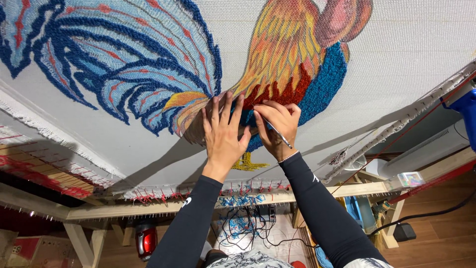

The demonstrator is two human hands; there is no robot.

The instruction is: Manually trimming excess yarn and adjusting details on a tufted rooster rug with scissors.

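Hands at work on a tufted rooster: left hand (222, 133) pressed flat, fingers spread, on the cloth (406, 44); right hand (276, 128) pinched shut on a thin tool (278, 133).

Stretched over a wooden frame (163, 208), the cloth carries the rooster (277, 64), its blue tail (124, 54) sweeping left. Both hands meet at the bird's lower body, touching the pile just above the yellow foot (246, 163). Cables (248, 226) and a red canister (146, 239) sit beyond the frame.

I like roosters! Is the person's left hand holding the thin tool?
No, the left hand lies flat and empty on the cloth; the right hand holds the thin tool.
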